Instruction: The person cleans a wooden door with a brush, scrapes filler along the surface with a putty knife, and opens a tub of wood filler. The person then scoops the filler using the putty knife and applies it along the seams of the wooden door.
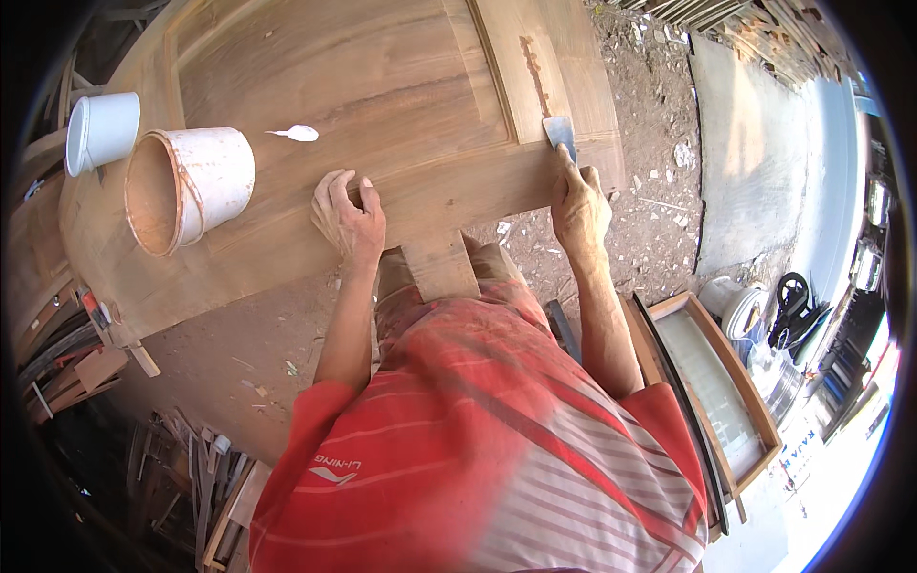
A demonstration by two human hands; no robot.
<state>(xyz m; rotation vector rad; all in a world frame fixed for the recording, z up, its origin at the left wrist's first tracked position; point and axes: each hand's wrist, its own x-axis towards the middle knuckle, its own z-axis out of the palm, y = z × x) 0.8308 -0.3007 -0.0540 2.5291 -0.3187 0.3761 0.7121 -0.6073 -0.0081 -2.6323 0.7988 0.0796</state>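
My right hand [581, 212] is closed round a putty knife [561, 134], index finger stretched along it. The blade lies on the wooden door panel [373, 86], at the near end of a reddish-brown strip of filler [535, 74]. My left hand [350, 216] rests on the door's near edge with loosely bent fingers, thumb apart, nothing visible in it. Left of that hand, a white bucket [222, 177] with brown smears lies tipped on the door, its mouth toward the lower left. A small white spoon-shaped thing [302, 133] lies on the wood beyond the left hand.
A smaller white tub [103, 132] stands at the far left. Wood scraps [196, 477] are piled at the lower left. Right of me are a framed panel [712, 377], a white bucket [734, 304] and a large grey sheet [745, 153] on littered ground.
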